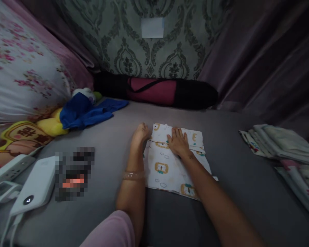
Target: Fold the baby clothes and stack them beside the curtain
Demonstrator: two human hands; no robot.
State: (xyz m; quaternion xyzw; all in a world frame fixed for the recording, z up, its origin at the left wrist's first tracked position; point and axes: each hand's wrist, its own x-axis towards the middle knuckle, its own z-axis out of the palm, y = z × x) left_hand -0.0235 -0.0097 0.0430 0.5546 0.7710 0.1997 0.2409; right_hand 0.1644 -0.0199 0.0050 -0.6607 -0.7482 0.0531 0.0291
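In the head view, a patterned cloth (167,180) is laid on the bed (105,147), short of its far edge, lined by a bag (151,92). The right hand (179,142) is spread on the cloth; beside the cloth's far left corner, the left hand's (141,133) grip cannot be told.

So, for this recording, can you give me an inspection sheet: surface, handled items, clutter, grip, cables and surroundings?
Surface: grey sheet, looks mostly smooth.
Handled items: white printed cloth, laid flat, with a layered edge across its far part.
Clutter: stack of folded cloths at right; blue cloth, yellow cushion, power strip and white device at left; a pixelated patch hides something.
Grip: right hand palm-down on the printed cloth, fingers spread; left hand by its left edge, contact unclear.
Cables: white cable at the white device's near end.
Surroundings: patterned backdrop, long black-and-red bag, dark curtain.
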